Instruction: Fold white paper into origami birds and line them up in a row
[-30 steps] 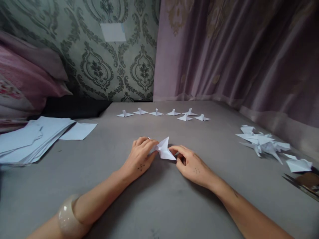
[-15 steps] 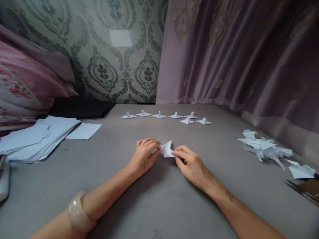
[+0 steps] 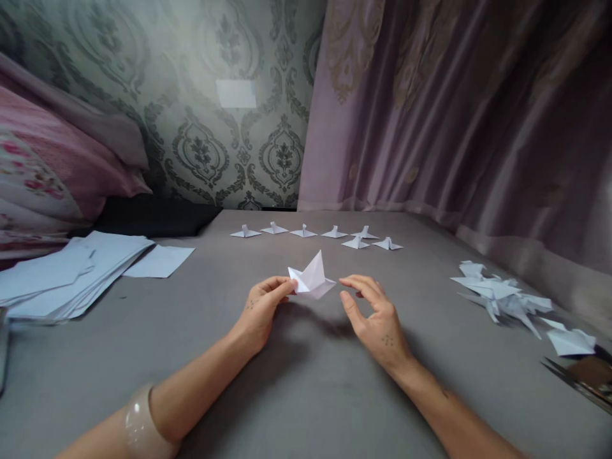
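A folded white paper figure (image 3: 313,275), with a tall point rising from its middle, is pinched at its left end by my left hand (image 3: 268,306). It appears raised a little above the grey table (image 3: 306,395), over a soft shadow. My right hand (image 3: 375,312) is just to the right of the figure, apart from it, with thumb and fingers spread and nothing between them.
Several small folded paper figures (image 3: 303,232) stand along the table's far side. To the right lies a heap of folded paper pieces (image 3: 500,293), with scissors (image 3: 574,379) nearer me. A stack of white paper sheets (image 3: 81,274) is on the left.
My right hand has let go of the paper figure and moved slightly right, fingers opening. My left hand has turned and keeps hold of the figure, whose point now stands taller in view.
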A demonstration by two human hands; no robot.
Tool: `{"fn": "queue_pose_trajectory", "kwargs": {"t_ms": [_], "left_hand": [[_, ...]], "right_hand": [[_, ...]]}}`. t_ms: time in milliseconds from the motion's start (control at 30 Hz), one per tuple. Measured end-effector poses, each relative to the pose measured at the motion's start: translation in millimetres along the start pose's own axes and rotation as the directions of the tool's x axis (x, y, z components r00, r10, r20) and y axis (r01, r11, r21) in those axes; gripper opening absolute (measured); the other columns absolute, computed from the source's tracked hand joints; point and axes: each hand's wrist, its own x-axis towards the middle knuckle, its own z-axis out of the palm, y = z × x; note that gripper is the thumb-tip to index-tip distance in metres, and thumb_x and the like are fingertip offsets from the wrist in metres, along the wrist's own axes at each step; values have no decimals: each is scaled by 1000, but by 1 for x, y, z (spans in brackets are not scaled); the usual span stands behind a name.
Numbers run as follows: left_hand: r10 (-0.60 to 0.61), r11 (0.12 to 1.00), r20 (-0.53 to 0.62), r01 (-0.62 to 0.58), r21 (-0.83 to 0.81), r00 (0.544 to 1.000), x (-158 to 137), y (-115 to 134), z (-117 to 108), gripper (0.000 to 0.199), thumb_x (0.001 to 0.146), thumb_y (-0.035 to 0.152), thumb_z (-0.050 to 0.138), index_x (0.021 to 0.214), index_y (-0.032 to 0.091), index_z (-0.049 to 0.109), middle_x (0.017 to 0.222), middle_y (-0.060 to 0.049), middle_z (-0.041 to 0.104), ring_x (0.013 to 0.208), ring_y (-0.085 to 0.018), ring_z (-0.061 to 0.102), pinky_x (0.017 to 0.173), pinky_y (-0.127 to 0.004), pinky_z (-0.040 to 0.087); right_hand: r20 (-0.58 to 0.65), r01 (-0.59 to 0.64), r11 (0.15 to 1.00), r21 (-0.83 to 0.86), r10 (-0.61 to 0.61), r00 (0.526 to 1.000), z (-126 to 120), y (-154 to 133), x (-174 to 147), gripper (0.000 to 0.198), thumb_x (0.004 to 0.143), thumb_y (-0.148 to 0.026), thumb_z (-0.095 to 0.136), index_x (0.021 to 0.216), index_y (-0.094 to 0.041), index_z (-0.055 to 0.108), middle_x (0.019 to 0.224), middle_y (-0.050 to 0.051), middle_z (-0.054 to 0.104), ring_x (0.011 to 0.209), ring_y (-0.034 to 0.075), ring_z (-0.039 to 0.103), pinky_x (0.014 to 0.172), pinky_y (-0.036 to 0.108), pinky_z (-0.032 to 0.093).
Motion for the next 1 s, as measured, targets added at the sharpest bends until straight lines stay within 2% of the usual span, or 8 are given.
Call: {"fn": "queue_pose_trajectory", "kwargs": {"t_ms": [133, 233, 367, 533, 667, 767, 867, 1000], "left_hand": [[0, 1000, 11, 0, 15, 1000, -3, 0, 3, 26, 71, 40, 69, 75, 15, 65, 75, -4, 65, 68, -14, 58, 63, -22, 40], [-10, 1000, 13, 10, 23, 1000, -7, 3, 7, 26, 70, 39, 70, 75, 14, 65, 72, -4, 65, 65, -13, 57, 61, -21, 39], [-4, 999, 8, 3, 52, 1000, -11, 5, 11, 25, 68, 38, 72, 72, 14, 65, 65, -1, 63, 59, -10, 53, 57, -20, 38], [47, 996, 2, -47, 77, 999, -13, 6, 13, 26, 68, 38, 72, 74, 14, 65, 69, 0, 63, 63, -9, 53, 60, -18, 38], [110, 992, 31, -111, 55, 993, -15, 8, 15, 30, 71, 39, 71, 87, 17, 61, 72, 0, 66, 68, -11, 56, 64, -19, 41], [125, 988, 71, -131, 79, 990, -17, 8, 15, 31, 71, 39, 71, 93, 18, 62, 81, -2, 69, 74, -12, 59, 67, -21, 43], [140, 974, 105, -156, 161, 985, -18, 6, 15, 31, 69, 35, 73, 94, 19, 66, 89, -3, 69, 78, -14, 60, 69, -21, 44], [167, 937, 96, -188, 293, 981, -17, 5, 14, 23, 70, 36, 71, 86, 19, 71, 82, -3, 70, 72, -13, 58, 65, -21, 43]], "right_hand": [[15, 38, 998, -44, -37, 999, 1, -5, 0, 22, 86, -24, 56, 107, -22, 63, 105, 7, 61, 103, 21, 53, 93, 37, 42], [43, -15, 1000, -13, 16, 999, 6, -6, -1, 21, 85, -27, 57, 104, -22, 64, 104, 7, 61, 102, 21, 54, 92, 36, 43], [54, -72, 996, 52, 69, 996, 13, -9, -2, 14, 83, -30, 61, 91, -21, 67, 97, 6, 63, 95, 20, 57, 88, 35, 44], [81, -177, 975, 134, 167, 983, 15, -9, -3, 13, 81, -31, 62, 80, -20, 69, 88, 5, 64, 86, 18, 59, 80, 30, 45], [78, -269, 947, 178, 259, 963, 13, -4, -2, 18, 81, -35, 62, 78, -19, 70, 86, 5, 66, 80, 16, 59, 71, 27, 44], [73, -321, 927, 192, 313, 947, 12, -2, -1, 21, 81, -36, 61, 79, -18, 71, 86, 5, 67, 80, 17, 59, 70, 27, 44], [91, -401, 890, 218, 390, 916, 11, -3, 0, 25, 80, -39, 61, 81, -17, 71, 84, 5, 68, 76, 17, 60, 69, 27, 44], [136, -497, 824, 271, 478, 868, 12, -4, -2, 28, 78, -43, 63, 85, -16, 70, 81, 6, 69, 72, 17, 60, 67, 28, 46]]}}
